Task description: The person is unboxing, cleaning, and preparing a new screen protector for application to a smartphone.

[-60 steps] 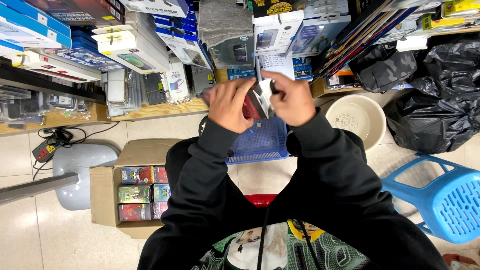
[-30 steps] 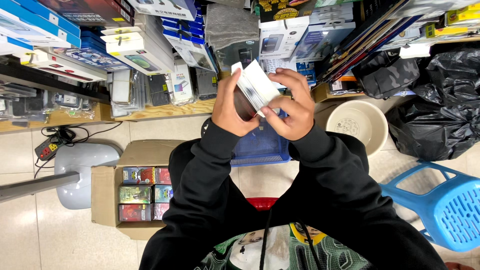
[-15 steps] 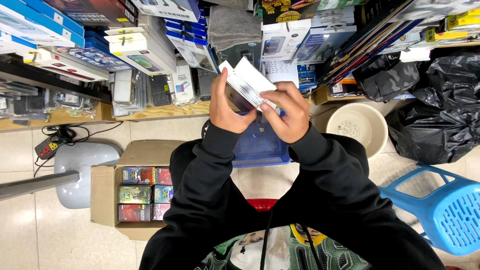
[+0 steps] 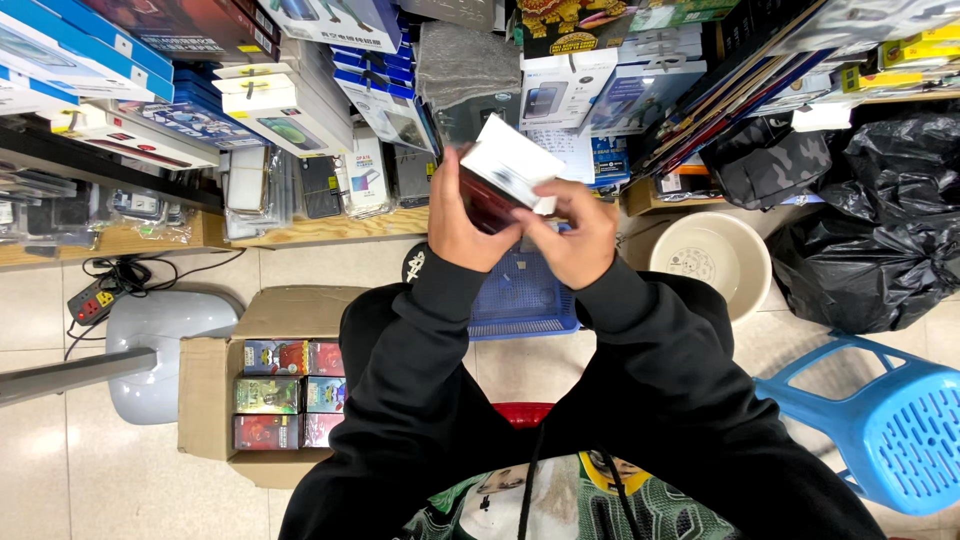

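Both hands are up in front of the chest, wrapped around a small box with a white lid and a dark red body (image 4: 505,180), held tilted above the blue plastic basket (image 4: 520,300) that sits on the tiled floor. The left hand (image 4: 470,225) cups the dark red side from the left with the fingers curled round it, and the right hand (image 4: 575,235) comes in from the right, thumb and fingertips pinching the near edge of the white lid. Can't really tell if the lid is lifting off or just seated crooked, the hands cover that bit. Both arms are in black sweatshirt sleeves (image 4: 640,350). Down on the left there's an open brown cardboard carton (image 4: 210,385) on the floor with a grid of small colourful boxes (image 4: 285,390) packed inside, and just left of that a grey rounded stand base (image 4: 160,345). Far side is a wooden shelf (image 4: 330,228) crammed with white and blue product boxes. To the right of the basket is a round beige plastic basin (image 4: 712,262), then a pile of black plastic bags (image 4: 880,220), and at the near right corner a light blue plastic chair (image 4: 890,420). A black power strip (image 4: 90,300) lies by the shelf on the far left.
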